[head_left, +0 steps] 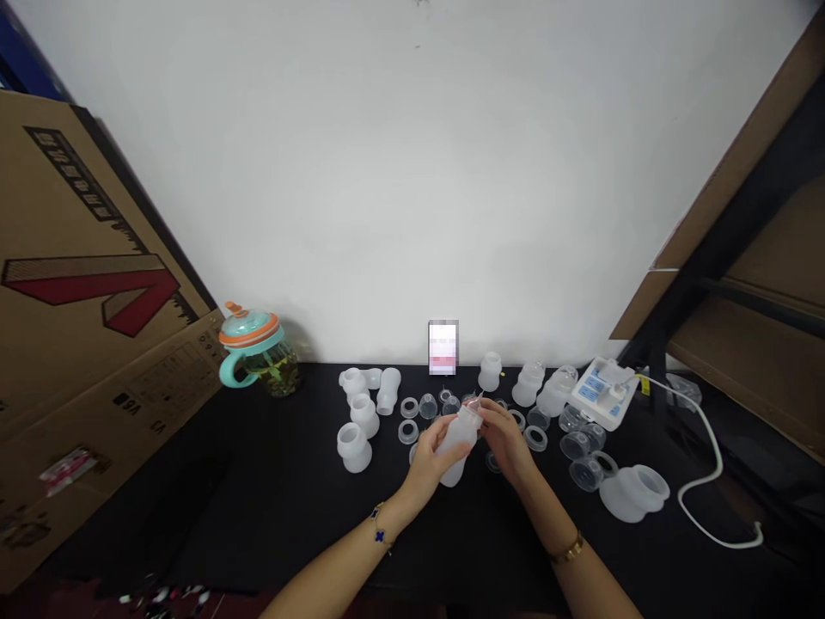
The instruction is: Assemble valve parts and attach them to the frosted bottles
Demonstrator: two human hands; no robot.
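My left hand (429, 460) is wrapped round a frosted white baby bottle (459, 437), which leans to the right above the black table. At the bottle's mouth, the fingers of my right hand (504, 437) pinch a clear bottle nipple (474, 401); whether it is seated in the neck I cannot tell. Several clear collar rings lie around my hands, among them one ring (408, 432) to the left and another ring (534, 438) to the right. A clear cap (428, 406) stands behind my left hand. My fingers hide some small parts.
Several white bottle bodies (354, 449) stand on the left, more bottles (529, 383) at the back right. A wide white bottle (635, 494) lies near clear caps (585, 473). A power strip (604, 394) trails a white cable (715, 464). A teapot (258, 357) and a phone (443, 348) are near the wall.
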